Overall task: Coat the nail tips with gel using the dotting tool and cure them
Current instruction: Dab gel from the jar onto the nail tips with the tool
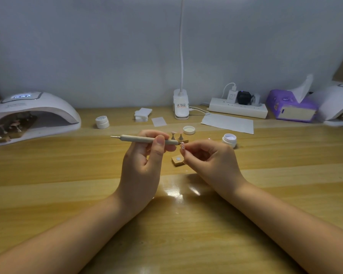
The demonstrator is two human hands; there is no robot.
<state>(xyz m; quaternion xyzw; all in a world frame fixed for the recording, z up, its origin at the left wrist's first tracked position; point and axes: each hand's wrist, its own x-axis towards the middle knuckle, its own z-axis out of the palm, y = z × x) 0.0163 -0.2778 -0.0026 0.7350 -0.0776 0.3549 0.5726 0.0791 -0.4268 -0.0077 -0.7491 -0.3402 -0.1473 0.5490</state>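
My left hand grips a beige dotting tool held level, its right end touching a small pink nail tip. My right hand pinches that nail tip by its stand, just above a wooden base. Two more nail tips on stands wait behind the hands. An open gel jar sits to the right with its lid off. At the left a lit curing lamp holds several nail tips on a wooden strip.
A closed white jar, a stack of pads and a paper sheet lie behind. A clip lamp, power strip, purple tissue box and a second lamp line the wall.
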